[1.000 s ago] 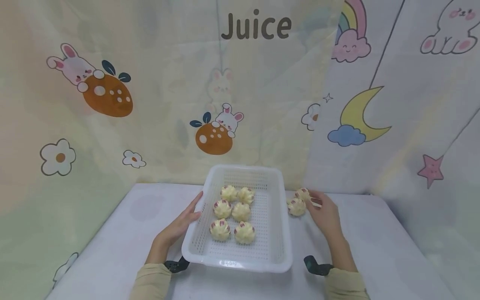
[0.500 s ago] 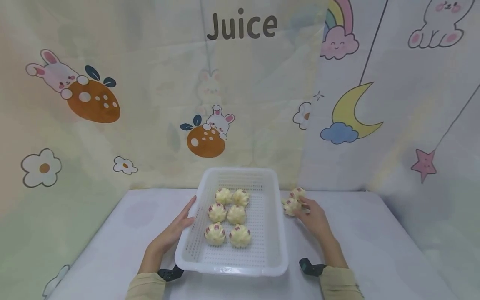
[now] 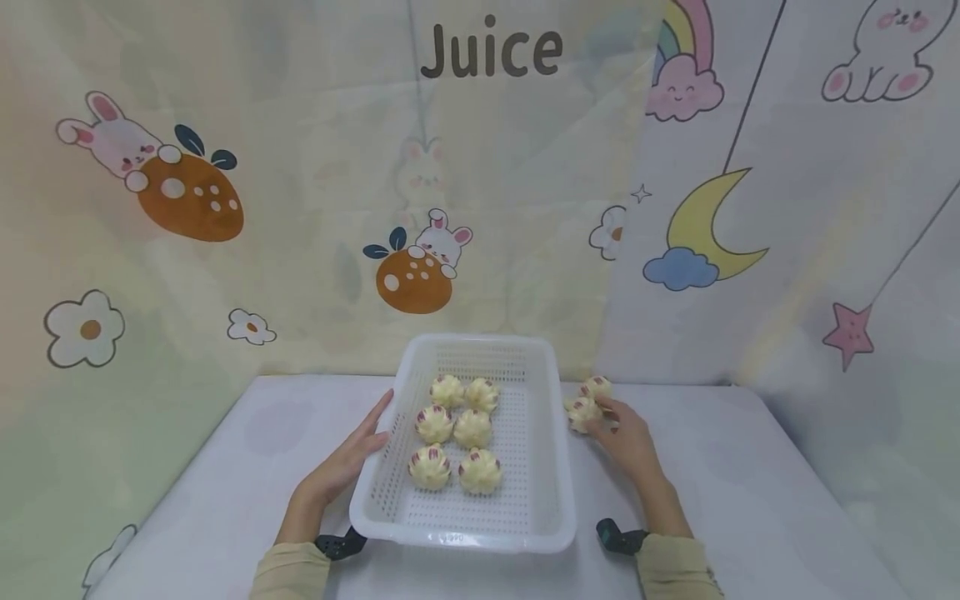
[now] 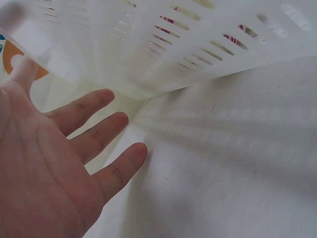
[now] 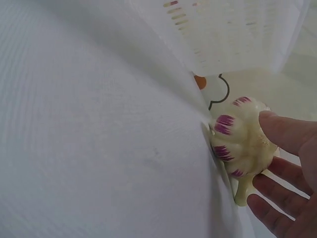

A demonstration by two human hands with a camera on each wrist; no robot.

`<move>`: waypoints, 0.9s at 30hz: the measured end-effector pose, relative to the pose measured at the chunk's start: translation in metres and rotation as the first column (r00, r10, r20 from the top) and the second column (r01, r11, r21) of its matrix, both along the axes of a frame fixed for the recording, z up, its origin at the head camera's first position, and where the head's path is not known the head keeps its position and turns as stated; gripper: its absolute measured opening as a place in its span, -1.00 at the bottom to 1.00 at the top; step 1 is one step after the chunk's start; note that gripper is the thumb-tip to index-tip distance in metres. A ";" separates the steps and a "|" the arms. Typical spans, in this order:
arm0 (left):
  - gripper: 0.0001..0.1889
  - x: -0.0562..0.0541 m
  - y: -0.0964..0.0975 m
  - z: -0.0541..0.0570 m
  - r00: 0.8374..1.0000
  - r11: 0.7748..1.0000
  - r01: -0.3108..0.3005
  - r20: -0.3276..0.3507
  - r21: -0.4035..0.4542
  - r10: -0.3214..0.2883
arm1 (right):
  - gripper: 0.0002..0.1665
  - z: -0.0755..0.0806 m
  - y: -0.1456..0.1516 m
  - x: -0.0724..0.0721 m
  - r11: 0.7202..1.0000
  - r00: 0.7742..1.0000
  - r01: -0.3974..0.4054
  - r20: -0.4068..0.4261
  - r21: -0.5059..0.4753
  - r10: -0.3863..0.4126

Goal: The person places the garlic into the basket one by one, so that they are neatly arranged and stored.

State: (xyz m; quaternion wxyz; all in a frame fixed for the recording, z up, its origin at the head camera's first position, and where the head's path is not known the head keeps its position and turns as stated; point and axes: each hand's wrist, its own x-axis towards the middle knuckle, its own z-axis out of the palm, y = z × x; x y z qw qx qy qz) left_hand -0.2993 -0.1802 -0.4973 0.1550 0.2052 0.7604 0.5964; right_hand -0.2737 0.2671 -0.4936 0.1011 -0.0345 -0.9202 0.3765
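My right hand (image 3: 628,440) is at the nearer of two garlic bulbs (image 3: 582,416) beside the basket's right wall. In the right wrist view, the thumb lies on this cream, purple-streaked bulb (image 5: 237,141), with other fingers around its far side; its short stem points down against the white cloth. Behind it sits the second garlic bulb (image 3: 596,386). My left hand (image 3: 339,471) rests along the left side of the white plastic basket (image 3: 525,537), thumb near the rim, its fingers (image 4: 96,139) straight and spread. Several garlic bulbs (image 3: 473,428) lie inside in paired rows, toward the left.
The basket stands on a white cloth-covered table (image 3: 738,483). A printed curtain (image 3: 315,208) hangs right behind the table's far edge. Dark wrist-camera mounts (image 3: 619,537) stick out from both wrists, low beside the basket.
My right hand has shifted from the farther garlic bulb to the nearer one and come closer around it. The head view has swung slightly. My left hand stays at the basket's side.
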 end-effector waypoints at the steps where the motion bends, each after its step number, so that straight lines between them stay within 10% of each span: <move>1: -0.36 0.000 0.000 0.001 1.000 1.000 0.001 0.000 0.001 -0.001 | -0.34 0.000 0.000 0.000 1.000 1.000 0.000 -0.010 0.002 0.000; 27: -0.37 0.002 0.002 0.003 1.000 1.000 -0.016 0.009 0.013 0.016 | -0.27 0.001 -0.003 -0.002 0.997 0.998 -0.056 0.011 0.062 0.055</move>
